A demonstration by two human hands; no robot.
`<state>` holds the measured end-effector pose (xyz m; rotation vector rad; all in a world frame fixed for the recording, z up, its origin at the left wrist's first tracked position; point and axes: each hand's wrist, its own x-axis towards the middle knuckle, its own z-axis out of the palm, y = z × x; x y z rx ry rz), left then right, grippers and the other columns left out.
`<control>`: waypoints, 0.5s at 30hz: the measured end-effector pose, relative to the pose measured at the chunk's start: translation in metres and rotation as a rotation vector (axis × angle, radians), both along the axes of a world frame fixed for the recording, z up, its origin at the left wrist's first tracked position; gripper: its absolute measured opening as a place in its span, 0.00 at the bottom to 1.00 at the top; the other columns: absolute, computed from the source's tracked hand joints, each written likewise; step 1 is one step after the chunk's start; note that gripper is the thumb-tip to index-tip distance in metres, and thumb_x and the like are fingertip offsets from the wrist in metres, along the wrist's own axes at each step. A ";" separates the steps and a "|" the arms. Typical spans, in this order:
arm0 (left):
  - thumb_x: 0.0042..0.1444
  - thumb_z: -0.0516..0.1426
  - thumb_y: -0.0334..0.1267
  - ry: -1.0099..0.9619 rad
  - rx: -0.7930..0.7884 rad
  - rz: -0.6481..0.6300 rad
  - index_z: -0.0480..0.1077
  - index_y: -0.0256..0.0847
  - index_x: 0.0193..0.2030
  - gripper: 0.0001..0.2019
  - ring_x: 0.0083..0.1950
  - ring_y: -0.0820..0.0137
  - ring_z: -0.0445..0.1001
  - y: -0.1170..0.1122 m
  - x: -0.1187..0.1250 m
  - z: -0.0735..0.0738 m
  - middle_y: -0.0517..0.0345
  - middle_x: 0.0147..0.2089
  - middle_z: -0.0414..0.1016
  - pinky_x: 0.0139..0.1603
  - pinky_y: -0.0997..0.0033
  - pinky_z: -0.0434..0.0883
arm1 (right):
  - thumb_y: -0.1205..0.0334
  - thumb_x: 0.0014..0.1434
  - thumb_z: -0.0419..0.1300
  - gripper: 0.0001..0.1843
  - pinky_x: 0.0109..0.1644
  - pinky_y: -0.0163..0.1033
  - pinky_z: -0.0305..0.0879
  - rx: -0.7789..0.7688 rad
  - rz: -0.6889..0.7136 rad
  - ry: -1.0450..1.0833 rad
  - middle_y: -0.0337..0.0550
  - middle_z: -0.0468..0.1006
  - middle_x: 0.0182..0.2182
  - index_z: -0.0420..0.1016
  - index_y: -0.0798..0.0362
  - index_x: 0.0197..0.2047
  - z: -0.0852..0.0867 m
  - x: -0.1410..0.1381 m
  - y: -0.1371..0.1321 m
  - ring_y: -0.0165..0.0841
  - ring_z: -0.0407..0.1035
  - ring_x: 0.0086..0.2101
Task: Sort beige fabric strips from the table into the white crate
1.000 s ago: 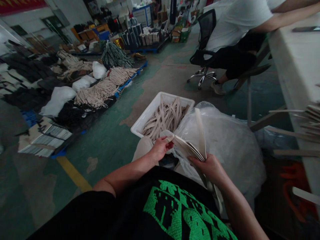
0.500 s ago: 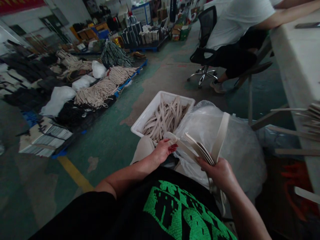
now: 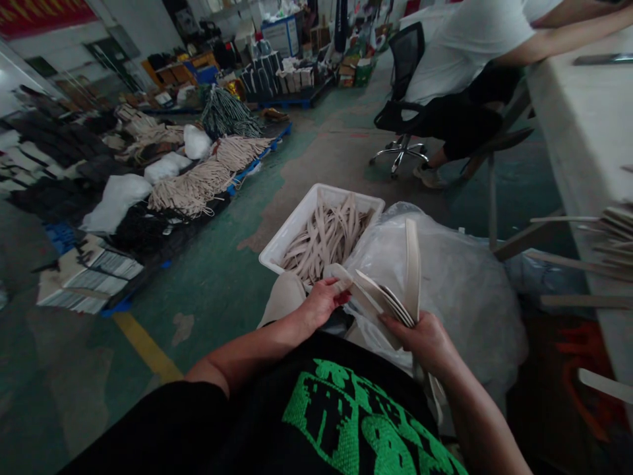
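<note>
My left hand (image 3: 320, 303) is closed on one end of a bundle of flat beige straps (image 3: 378, 297). My right hand (image 3: 424, 340) grips the other end, where the strap ends fan out. One strap (image 3: 412, 269) sticks up from the fan, almost upright. Just beyond my hands, a white plastic bin (image 3: 297, 221) on the floor holds several more beige straps (image 3: 326, 236). A big clear plastic bag (image 3: 455, 277) bulges to the right of the bin, behind the bundle.
A person in a white shirt (image 3: 469, 39) sits on an office chair (image 3: 403, 99) at a long white table (image 3: 588, 132). Piles of cords, bags and stacked goods (image 3: 192, 185) lie on pallets at the left. A yellow floor line (image 3: 146, 346) runs near my left arm.
The loose strap standing above my right hand swung from leaning left to leaning right, and now stands near upright. Both hands stay on the bundle.
</note>
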<state>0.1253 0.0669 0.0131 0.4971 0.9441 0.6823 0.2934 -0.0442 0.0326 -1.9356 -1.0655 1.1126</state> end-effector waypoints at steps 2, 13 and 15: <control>0.23 0.78 0.47 -0.009 0.006 -0.063 0.76 0.34 0.31 0.28 0.29 0.74 0.73 -0.007 0.003 -0.001 0.57 0.29 0.77 0.33 0.74 0.70 | 0.44 0.48 0.63 0.21 0.19 0.33 0.54 0.018 -0.031 0.025 0.36 0.65 0.13 0.78 0.56 0.24 0.001 -0.003 0.002 0.27 0.58 0.16; 0.44 0.72 0.42 -0.100 -0.176 -0.333 0.75 0.35 0.37 0.17 0.32 0.70 0.78 -0.007 -0.007 0.018 0.54 0.32 0.80 0.34 0.73 0.72 | 0.48 0.45 0.68 0.24 0.20 0.33 0.59 0.242 -0.160 0.251 0.44 0.80 0.25 0.84 0.57 0.41 -0.002 0.005 0.015 0.27 0.60 0.18; 0.47 0.71 0.40 -0.108 -0.204 -0.420 0.75 0.35 0.38 0.15 0.31 0.69 0.79 -0.009 -0.008 0.021 0.54 0.32 0.80 0.33 0.73 0.72 | 0.50 0.43 0.70 0.21 0.23 0.35 0.64 0.268 -0.113 0.304 0.44 0.81 0.25 0.84 0.55 0.37 -0.009 0.003 0.019 0.30 0.66 0.21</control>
